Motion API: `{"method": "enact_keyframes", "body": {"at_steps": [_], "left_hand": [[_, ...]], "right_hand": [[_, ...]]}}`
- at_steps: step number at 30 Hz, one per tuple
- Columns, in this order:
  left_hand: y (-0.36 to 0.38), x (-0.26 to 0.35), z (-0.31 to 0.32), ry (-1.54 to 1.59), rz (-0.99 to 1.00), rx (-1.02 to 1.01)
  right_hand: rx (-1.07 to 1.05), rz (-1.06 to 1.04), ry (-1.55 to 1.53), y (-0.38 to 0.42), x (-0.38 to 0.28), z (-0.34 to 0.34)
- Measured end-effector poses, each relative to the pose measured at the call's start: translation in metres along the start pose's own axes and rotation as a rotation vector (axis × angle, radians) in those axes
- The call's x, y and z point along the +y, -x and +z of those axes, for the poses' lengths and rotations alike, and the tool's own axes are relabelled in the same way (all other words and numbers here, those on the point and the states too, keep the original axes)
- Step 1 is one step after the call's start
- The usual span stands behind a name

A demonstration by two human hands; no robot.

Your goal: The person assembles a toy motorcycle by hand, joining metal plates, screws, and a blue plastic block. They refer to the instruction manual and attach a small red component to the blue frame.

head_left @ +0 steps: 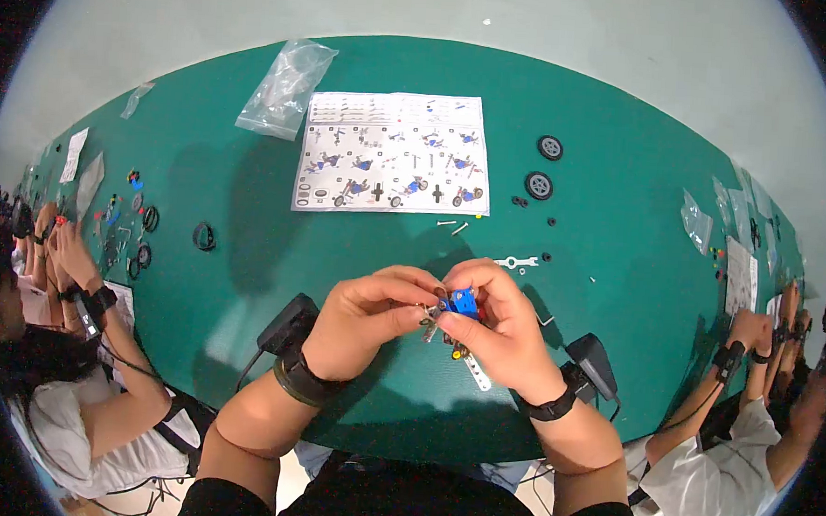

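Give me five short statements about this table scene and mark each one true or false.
1. Both hands hold a small blue part together. True.
2. The instruction sheet lies folded under the left hand. False: it lies flat, farther up the table.
3. Two black wheels lie right of the sheet. True.
4. The clear plastic bag lies right of the wheels. False: it lies left of the sheet.
5. The right hand is bare at the wrist. False: it wears a black band.

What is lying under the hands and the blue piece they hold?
Under the blue piece, held by left hand and right hand, a white perforated strip and small yellow bits lie on the green table. Anything else is covered.
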State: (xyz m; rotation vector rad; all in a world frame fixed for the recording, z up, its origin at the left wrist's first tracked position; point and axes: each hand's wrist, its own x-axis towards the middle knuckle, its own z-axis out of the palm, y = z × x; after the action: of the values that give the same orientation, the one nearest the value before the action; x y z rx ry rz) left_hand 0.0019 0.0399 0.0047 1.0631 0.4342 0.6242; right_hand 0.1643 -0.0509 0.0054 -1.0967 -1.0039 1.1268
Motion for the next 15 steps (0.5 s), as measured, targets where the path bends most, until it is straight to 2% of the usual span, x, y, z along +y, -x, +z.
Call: {"method": "enact_keyframes", "body": {"at_steps": [4, 7, 10, 13, 15], "left_hand": [[-0.0001, -0.0055, -0.0085, 0.151, -0.033, -0.078], [-0.0015, -0.0033, -0.0051, 0.19, -0.097, -0.018], [-0.003, 0.0008, -0.0049, 0.271, -0.227, 0.023], [-0.0032, -0.0034, -0.0092, 0.275, -0.243, 0.038], [-0.0039, -0.0025, -0.0078, 0.256, -0.253, 0.037]], "right_hand": [[-0.039, 0.084, -0.095, -0.0008, 0.0006, -0.002], [-0.017, 0.068, -0.11, -0.0018, 0.0041, -0.0005], [-0.004, 0.182, -0.121, -0.002, 0.0062, -0.0034], [0.02, 0.214, -0.093, -0.0021, 0.0069, -0.0035], [0.031, 0.164, 0.029, -0.0022, 0.0093, -0.002]]}}
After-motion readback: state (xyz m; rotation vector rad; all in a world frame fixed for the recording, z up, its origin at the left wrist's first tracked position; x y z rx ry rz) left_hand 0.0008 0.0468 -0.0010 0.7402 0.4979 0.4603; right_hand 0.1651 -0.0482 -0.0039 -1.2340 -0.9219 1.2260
